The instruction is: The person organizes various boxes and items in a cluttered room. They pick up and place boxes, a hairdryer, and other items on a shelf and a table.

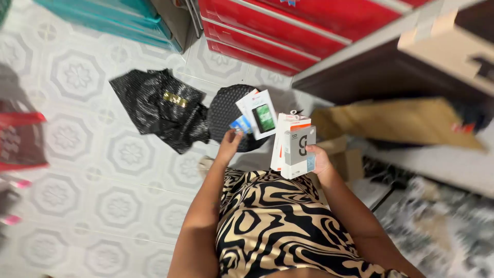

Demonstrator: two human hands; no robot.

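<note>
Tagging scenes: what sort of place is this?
Likely a small home or shop storeroom: patterned tile floor, red plastic drawers, cardboard box; right hand holds small retail boxes.

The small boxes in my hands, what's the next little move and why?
Probably lower the left hand so its white boxes go into the black bag just beneath. The right hand is already full with a stack of boxes, so freeing the left one seems sensible.

grey box (298, 152) with a black mark, over a white and orange box (282, 135); black glossy bags (159, 105). red drawers (288, 25); teal bin (103, 15); black and tan swirled dress (278, 226); pale floor tiles (77, 77) with octagon motifs.
</note>
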